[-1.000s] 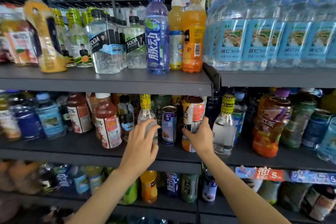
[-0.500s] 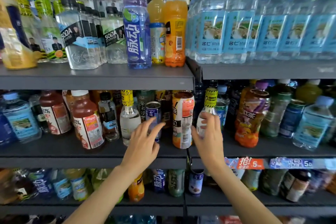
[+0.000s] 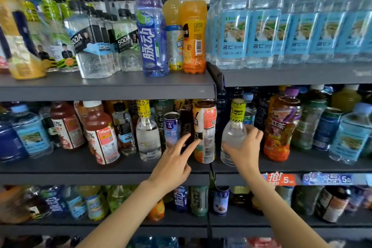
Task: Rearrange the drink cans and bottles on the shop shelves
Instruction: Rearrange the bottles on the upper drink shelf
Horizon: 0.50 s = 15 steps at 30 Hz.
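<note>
- Since half a second ago, the right hand (image 3: pixel 244 148) has closed further round the clear bottle with the yellow neck wrap (image 3: pixel 233 133); the left hand (image 3: pixel 173 162) has barely shifted.
- Right fingers (image 3: pixel 254 134) are clamped on that bottle's lower body, thumb at its front; it stands upright at the left end of the right-hand middle shelf (image 3: pixel 314 164).
- Left fingers (image 3: pixel 191 143) are spread apart and hold nothing, their tips just before the blue can (image 3: pixel 171 127) and the orange-labelled bottle (image 3: pixel 205 131).
- Both stand on the left-hand middle shelf (image 3: pixel 60 167), beside a second yellow-wrapped clear bottle (image 3: pixel 148 133).
</note>
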Motion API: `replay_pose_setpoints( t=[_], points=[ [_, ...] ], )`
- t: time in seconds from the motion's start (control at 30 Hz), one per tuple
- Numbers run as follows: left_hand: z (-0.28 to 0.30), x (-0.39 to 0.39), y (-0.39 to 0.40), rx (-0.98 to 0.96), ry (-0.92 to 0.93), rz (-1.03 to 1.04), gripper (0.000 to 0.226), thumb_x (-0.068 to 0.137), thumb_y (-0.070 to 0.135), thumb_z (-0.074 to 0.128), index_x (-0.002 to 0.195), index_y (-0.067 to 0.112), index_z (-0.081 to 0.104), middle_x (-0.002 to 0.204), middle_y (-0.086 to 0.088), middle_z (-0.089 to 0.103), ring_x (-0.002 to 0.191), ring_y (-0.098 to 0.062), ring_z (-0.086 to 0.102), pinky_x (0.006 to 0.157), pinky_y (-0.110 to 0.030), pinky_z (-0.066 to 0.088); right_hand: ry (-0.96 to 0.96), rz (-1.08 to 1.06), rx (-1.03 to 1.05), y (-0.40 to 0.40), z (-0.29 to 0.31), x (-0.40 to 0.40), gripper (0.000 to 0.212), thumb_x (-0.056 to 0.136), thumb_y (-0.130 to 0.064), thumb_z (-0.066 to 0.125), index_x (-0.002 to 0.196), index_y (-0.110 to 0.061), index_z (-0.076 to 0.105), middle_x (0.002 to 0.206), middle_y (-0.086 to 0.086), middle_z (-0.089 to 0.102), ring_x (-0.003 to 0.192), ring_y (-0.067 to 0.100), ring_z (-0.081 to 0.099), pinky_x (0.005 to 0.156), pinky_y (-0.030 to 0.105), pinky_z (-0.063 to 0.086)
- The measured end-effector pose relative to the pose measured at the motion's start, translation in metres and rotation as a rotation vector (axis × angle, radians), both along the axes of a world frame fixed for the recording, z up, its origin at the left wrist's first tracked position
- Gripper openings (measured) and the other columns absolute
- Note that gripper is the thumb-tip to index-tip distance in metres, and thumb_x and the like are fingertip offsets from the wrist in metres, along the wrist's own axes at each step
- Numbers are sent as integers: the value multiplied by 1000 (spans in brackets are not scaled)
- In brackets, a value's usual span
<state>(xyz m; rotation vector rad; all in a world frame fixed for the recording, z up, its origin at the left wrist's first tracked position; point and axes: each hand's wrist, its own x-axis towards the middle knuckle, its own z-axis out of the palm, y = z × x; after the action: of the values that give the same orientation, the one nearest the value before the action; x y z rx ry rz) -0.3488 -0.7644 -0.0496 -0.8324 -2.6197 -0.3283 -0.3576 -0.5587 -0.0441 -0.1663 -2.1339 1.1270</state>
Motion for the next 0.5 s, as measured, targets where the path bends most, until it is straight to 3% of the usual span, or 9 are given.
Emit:
replay_pose_setpoints(
  t=[0.07,0.17,0.23,0.33,0.4,0.5],
  points=[
    [6,3,-13,56,16,2,65,94,17,42,148,32,11,154,6,5,132,-18,29,107,-29,29,120,39,97,-8,-2,18,78,60,-2,84,122,6,39,121,20,36,99,2,31,79,3,28],
    [19,8,-37,201,143,2,51,90,18,41,141,19,35,144,1,30,122,-19,41,102,-30,36,320,108,248,-28,2,44,80,50,2,87,116,1,41,113,20,39,102,7,34,86,-6,24],
    [28,10,-57,300,311,-38,44,85,17,39,128,13,48,130,0,41,116,-18,45,98,-30,39,408,192,300,-47,22,57,82,51,-7,87,117,-8,39,115,12,37,106,1,31,93,-2,25],
    [50,14,-96,431,438,-51,39,81,12,41,120,13,45,123,-2,39,116,-18,43,101,-22,32,542,311,316,-89,68,70,72,61,-29,73,121,-12,37,116,2,33,113,2,31,99,10,29],
    [70,15,-129,495,513,-30,39,80,10,41,118,13,44,121,-4,39,114,-20,44,101,-20,32,632,354,315,-124,100,73,70,63,-32,67,124,-12,37,116,3,32,114,6,31,100,17,31],
    [97,15,-187,523,604,44,37,80,10,42,117,12,44,119,-9,41,112,-22,43,100,-26,34,737,399,283,-186,142,67,71,66,-29,66,126,-2,39,116,7,31,112,-3,29,101,13,27]
  ],
)
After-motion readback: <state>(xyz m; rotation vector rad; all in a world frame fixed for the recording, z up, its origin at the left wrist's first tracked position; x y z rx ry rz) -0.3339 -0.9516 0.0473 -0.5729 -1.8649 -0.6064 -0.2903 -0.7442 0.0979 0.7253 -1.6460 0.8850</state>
